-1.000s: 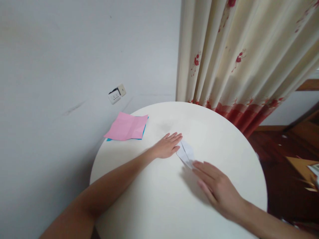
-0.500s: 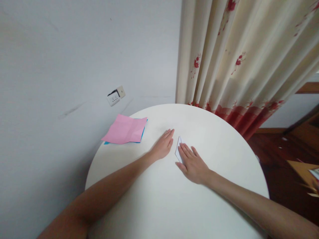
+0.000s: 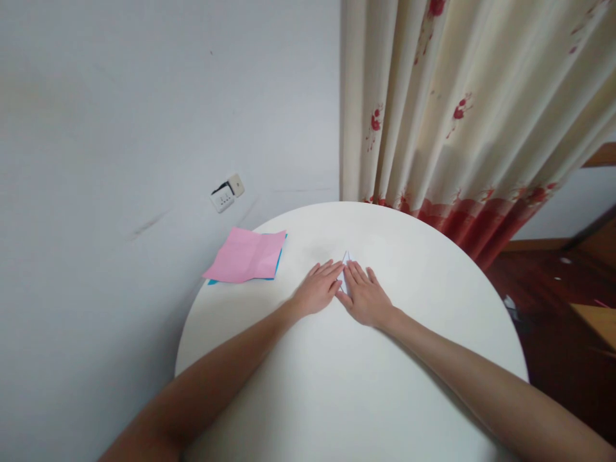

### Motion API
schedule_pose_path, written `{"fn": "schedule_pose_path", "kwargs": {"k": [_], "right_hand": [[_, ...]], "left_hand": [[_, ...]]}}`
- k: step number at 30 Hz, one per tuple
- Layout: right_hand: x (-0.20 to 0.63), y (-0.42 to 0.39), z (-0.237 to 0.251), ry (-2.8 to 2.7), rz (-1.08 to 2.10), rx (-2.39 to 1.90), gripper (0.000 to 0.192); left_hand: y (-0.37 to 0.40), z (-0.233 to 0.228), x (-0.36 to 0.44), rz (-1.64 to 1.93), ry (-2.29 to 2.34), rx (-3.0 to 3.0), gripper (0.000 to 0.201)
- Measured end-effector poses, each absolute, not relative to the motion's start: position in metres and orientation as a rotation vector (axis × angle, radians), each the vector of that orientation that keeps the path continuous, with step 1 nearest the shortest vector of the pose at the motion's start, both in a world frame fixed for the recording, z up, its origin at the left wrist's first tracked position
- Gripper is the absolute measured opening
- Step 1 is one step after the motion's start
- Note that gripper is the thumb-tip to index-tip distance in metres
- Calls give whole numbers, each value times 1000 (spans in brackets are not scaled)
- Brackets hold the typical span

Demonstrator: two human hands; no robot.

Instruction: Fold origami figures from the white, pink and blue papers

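A small folded white paper (image 3: 344, 282) lies on the round white table (image 3: 317, 385), its narrow tip pointing away from me. My left hand (image 3: 318, 286) rests flat, its fingertips on the paper's left edge. From the other side my right hand (image 3: 366, 296) lies flat with its fingers stretched over the right part of the paper. Between them, only the tip and a narrow middle strip of the paper show; the fingers hide the rest.
Pink paper (image 3: 248, 255) lies over blue sheets (image 3: 279, 263) at the table's left edge. A wall with a power socket (image 3: 222, 199) stands behind. A patterned curtain (image 3: 433, 141) hangs beyond the table. At the far right is a wooden surface (image 3: 597, 321).
My left hand has moved right onto the paper's left edge. The right hand and the paper now appear slightly farther from me, and the view has shifted a little.
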State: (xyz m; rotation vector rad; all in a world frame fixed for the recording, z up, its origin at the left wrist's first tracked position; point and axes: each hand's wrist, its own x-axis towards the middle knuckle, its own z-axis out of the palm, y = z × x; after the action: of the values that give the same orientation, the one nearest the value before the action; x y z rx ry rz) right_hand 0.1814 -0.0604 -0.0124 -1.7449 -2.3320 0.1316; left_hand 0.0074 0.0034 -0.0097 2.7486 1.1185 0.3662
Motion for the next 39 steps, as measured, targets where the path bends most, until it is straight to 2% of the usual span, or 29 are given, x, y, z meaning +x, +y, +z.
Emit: {"fn": "schedule_pose_path", "kwargs": {"k": [21, 28, 35, 39], "right_hand": [[185, -63, -10, -2360, 185, -1705, 74], [196, -55, -2, -2085, 327, -1670, 51], [211, -49, 0, -1880, 261, -1816, 31], [206, -56, 1, -1906, 245, -1923, 30]], "left_hand": [[-8, -15, 6, 368, 1196, 2760, 50], [-7, -10, -3, 376, 1115, 2762, 43], [-15, -7, 0, 410, 1063, 2739, 42], [-17, -8, 3, 454, 1061, 2713, 40]]}}
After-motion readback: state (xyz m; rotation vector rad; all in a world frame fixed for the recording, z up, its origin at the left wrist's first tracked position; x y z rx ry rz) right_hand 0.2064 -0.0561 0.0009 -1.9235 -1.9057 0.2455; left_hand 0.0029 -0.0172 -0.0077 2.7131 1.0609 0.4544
